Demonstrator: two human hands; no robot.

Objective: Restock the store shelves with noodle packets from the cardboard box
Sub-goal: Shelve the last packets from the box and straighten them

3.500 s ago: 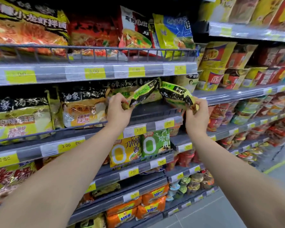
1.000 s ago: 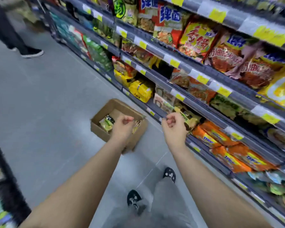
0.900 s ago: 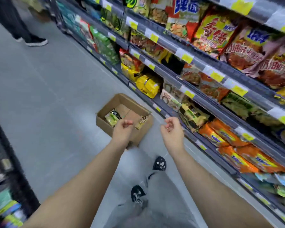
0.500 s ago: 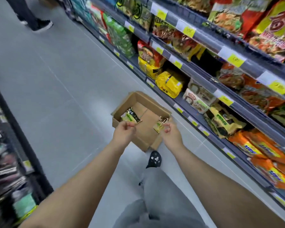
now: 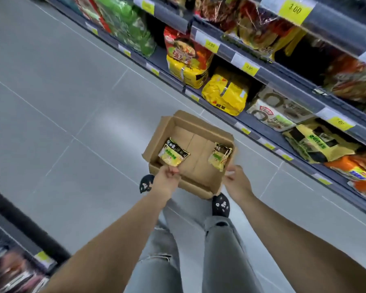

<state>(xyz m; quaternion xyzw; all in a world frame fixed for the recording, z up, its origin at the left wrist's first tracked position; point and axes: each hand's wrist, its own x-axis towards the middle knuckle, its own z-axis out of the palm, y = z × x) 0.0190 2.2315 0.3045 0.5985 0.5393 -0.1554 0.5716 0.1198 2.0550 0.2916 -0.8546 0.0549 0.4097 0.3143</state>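
An open cardboard box (image 5: 199, 149) sits on the grey floor in front of my feet. Two yellow-green noodle packets lie inside. One noodle packet (image 5: 173, 154) is at the box's left side and a second packet (image 5: 219, 155) leans by its right wall. My left hand (image 5: 167, 181) reaches over the near wall and its curled fingers pinch the near edge of the left packet. My right hand (image 5: 236, 182) hovers at the box's near right corner. Its fingers are loosely bent, a little short of the right packet, and hold nothing.
Store shelves (image 5: 260, 132) run along the right, filled with yellow, red, green and orange noodle packs and yellow price tags. My feet in black slippers (image 5: 221, 205) stand right behind the box. Another shelf unit (image 5: 13, 256) edges the lower left.
I turned from the upper shelf, where both hands held packets, down to the box. Since half a second ago the box is closer, and both hands have dropped to its near edge.
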